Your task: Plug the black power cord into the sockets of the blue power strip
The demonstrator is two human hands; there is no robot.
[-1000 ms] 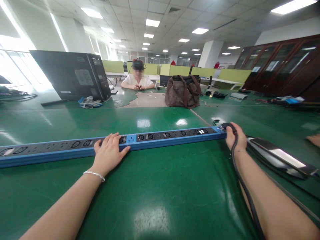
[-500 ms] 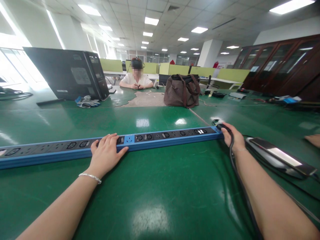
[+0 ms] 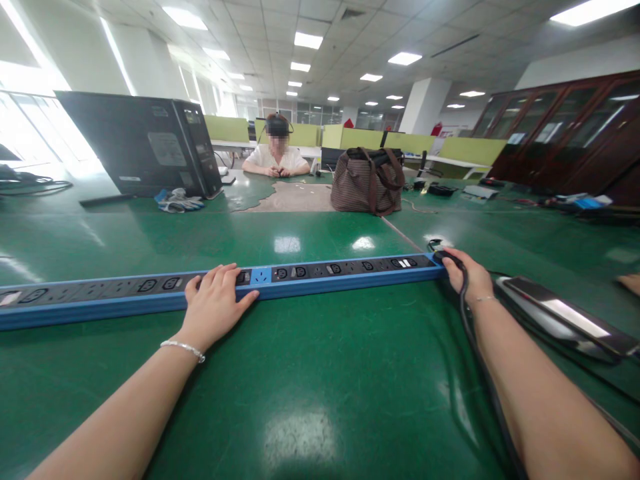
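A long blue power strip with black sockets lies across the green table, running off the left edge. My left hand is closed over its middle, fingers over the top and thumb along the near side. At the strip's right end my right hand grips a black power cable, its fingers around the cable end. From there the cable runs down along my right forearm. Whether a plug sits inside those fingers is hidden.
A black computer tower and gloves stand back left; a brown bag is beyond the strip. A person sits across the table. To the right lie a dark, shiny flat device and cables. Part of another hand shows at the right edge.
The view has shifted slightly, so things appear a little further right. Both hands keep their places on the strip and the cable.
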